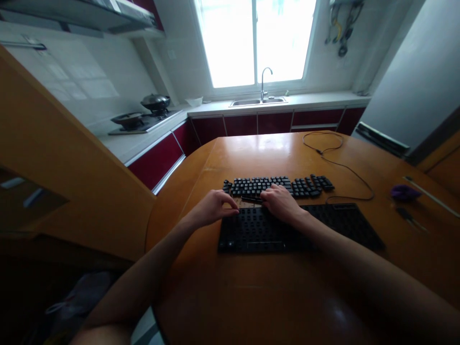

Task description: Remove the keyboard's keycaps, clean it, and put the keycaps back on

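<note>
A black keyboard [258, 239] with most of its keycaps off lies on the wooden table. Behind it, loose black keycaps [257, 186] are laid out in rows. My left hand [214, 207] is at the keyboard's far left corner, thumb and forefinger closed together at its edge. Whatever is between those fingertips is too small to make out. My right hand [281, 202] reaches across the keyboard with its fingers curled down by the keycap rows. A slim black bar-shaped piece [251, 199] lies at its fingertips. What the right fingers hold is hidden.
A cable [354, 173] loops over the table's right side. Farther right are a purple object [405, 192], a dark-handled tool [405, 213] and a thin pale rod [431, 196]. Behind the table, a counter has a sink [247, 102] and a stove with pans [155, 101].
</note>
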A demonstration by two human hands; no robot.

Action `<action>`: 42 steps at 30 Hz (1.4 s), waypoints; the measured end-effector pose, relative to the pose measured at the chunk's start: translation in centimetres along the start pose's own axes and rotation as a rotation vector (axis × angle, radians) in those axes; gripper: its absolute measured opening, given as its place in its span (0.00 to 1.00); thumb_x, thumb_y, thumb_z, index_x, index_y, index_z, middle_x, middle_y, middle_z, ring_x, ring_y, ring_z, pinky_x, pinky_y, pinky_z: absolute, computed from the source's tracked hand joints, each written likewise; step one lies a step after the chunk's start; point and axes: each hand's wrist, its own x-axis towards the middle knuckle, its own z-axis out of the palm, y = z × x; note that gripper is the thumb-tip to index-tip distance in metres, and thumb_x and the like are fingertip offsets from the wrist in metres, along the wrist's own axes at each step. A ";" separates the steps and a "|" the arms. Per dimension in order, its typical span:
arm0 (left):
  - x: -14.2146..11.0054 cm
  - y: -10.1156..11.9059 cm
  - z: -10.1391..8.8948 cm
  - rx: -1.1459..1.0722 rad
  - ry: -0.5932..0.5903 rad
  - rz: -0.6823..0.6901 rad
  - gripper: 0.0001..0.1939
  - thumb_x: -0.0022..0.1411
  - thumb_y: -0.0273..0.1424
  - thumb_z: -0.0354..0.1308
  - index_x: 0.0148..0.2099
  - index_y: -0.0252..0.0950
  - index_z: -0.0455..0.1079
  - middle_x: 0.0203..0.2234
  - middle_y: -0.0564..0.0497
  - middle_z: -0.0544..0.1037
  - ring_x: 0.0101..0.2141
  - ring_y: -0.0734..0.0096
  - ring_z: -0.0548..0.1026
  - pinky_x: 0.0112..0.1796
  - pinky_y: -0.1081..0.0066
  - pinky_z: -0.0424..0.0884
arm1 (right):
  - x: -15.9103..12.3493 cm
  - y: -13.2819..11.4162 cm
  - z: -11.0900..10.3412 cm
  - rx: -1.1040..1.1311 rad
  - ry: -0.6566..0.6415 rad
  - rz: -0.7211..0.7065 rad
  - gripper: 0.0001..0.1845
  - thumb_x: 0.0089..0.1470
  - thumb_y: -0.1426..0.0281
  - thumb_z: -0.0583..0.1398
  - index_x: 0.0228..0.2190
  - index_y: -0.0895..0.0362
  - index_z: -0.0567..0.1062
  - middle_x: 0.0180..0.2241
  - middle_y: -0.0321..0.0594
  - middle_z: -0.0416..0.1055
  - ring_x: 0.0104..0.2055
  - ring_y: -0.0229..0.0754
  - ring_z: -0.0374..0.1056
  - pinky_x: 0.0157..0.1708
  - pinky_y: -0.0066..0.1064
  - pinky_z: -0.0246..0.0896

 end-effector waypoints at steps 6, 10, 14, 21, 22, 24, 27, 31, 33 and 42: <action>-1.9 3.0 0.4 -0.053 -0.378 0.017 0.04 0.54 0.32 0.70 0.34 0.39 0.82 0.28 0.52 0.82 0.32 0.70 0.76 0.36 0.72 0.67 | 0.1 -0.2 0.3 0.012 -0.017 0.031 0.07 0.60 0.75 0.59 0.37 0.56 0.78 0.39 0.45 0.78 0.46 0.48 0.66 0.47 0.35 0.54; -2.0 3.4 1.0 0.004 -0.449 0.001 0.03 0.52 0.31 0.71 0.33 0.39 0.82 0.27 0.54 0.82 0.31 0.71 0.75 0.36 0.73 0.67 | 0.2 -0.3 0.2 -0.003 -0.047 0.040 0.08 0.60 0.75 0.58 0.36 0.58 0.78 0.40 0.47 0.77 0.47 0.50 0.66 0.46 0.35 0.55; -2.2 3.7 1.1 0.058 -0.432 0.020 0.04 0.51 0.29 0.72 0.31 0.40 0.81 0.27 0.55 0.81 0.31 0.71 0.74 0.36 0.72 0.65 | 0.4 -0.3 0.1 -0.012 -0.064 0.043 0.09 0.60 0.75 0.58 0.36 0.58 0.79 0.40 0.48 0.77 0.47 0.50 0.67 0.47 0.35 0.56; -3.0 4.5 1.3 0.127 -0.377 0.089 0.04 0.52 0.26 0.70 0.30 0.40 0.79 0.27 0.55 0.79 0.34 0.69 0.72 0.37 0.71 0.64 | 0.6 -0.2 -0.2 -0.004 -0.095 0.053 0.09 0.60 0.74 0.58 0.36 0.57 0.79 0.41 0.46 0.77 0.46 0.50 0.67 0.46 0.34 0.58; -3.1 4.6 1.3 0.131 -0.379 0.091 0.04 0.52 0.25 0.70 0.30 0.39 0.79 0.27 0.54 0.79 0.34 0.69 0.72 0.37 0.71 0.64 | 0.6 -0.2 -0.3 -0.002 -0.101 0.058 0.09 0.60 0.75 0.58 0.37 0.57 0.79 0.40 0.46 0.77 0.46 0.49 0.68 0.46 0.34 0.58; -3.2 4.7 1.3 0.138 -0.385 0.094 0.05 0.52 0.25 0.70 0.29 0.39 0.79 0.27 0.55 0.78 0.34 0.69 0.71 0.37 0.71 0.64 | 0.6 -0.2 -0.4 0.001 -0.114 0.058 0.10 0.60 0.75 0.57 0.38 0.57 0.79 0.40 0.46 0.77 0.47 0.49 0.67 0.47 0.34 0.58; -3.3 4.7 1.3 0.139 -0.389 0.096 0.06 0.51 0.24 0.70 0.29 0.39 0.77 0.27 0.55 0.77 0.34 0.70 0.71 0.36 0.72 0.63 | 0.7 -0.4 -0.8 0.005 -0.103 0.056 0.10 0.61 0.74 0.57 0.38 0.58 0.78 0.41 0.48 0.76 0.47 0.49 0.67 0.47 0.34 0.58; -3.2 4.4 1.3 0.120 -0.386 0.101 0.06 0.50 0.24 0.71 0.29 0.39 0.77 0.27 0.55 0.77 0.34 0.70 0.71 0.36 0.72 0.63 | 0.3 -0.6 -1.4 0.027 -0.048 0.071 0.09 0.61 0.74 0.57 0.38 0.59 0.78 0.41 0.48 0.75 0.48 0.49 0.66 0.48 0.34 0.58; -3.1 4.1 1.2 0.104 -0.380 0.102 0.06 0.51 0.25 0.71 0.30 0.40 0.77 0.27 0.56 0.78 0.35 0.70 0.71 0.37 0.72 0.64 | -0.2 -0.7 -1.9 0.051 -0.010 0.074 0.09 0.61 0.73 0.57 0.38 0.59 0.78 0.40 0.48 0.74 0.47 0.49 0.67 0.48 0.34 0.58; -2.9 3.7 1.1 0.087 -0.368 0.094 0.05 0.51 0.27 0.71 0.30 0.39 0.78 0.28 0.55 0.78 0.35 0.70 0.72 0.36 0.72 0.64 | -7.0 -0.6 -3.4 0.276 0.119 0.121 0.10 0.58 0.74 0.59 0.41 0.57 0.79 0.40 0.44 0.74 0.44 0.46 0.69 0.46 0.36 0.65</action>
